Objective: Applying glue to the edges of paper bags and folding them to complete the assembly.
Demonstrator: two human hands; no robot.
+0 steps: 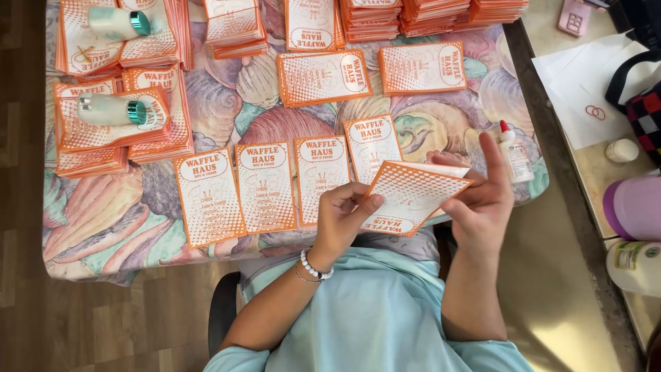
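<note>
An orange-and-white printed paper sleeve (412, 196) is held up above the table's near edge, between both hands. My left hand (344, 219) pinches its lower left corner with thumb on top. My right hand (482, 200) grips its right edge, index finger raised. Just beyond the right hand a small white glue bottle with a red tip (514, 153) lies on the table. A row of flat sleeves (265, 186) lies side by side in front of me on the shell-patterned tablecloth (227, 110).
Stacks of the same orange sleeves (117, 131) crowd the far and left parts of the table; two pale bottles with teal caps (113, 109) rest on them. At right, a counter holds white paper (585, 89), a pink object (573, 16), a purple cup (633, 207).
</note>
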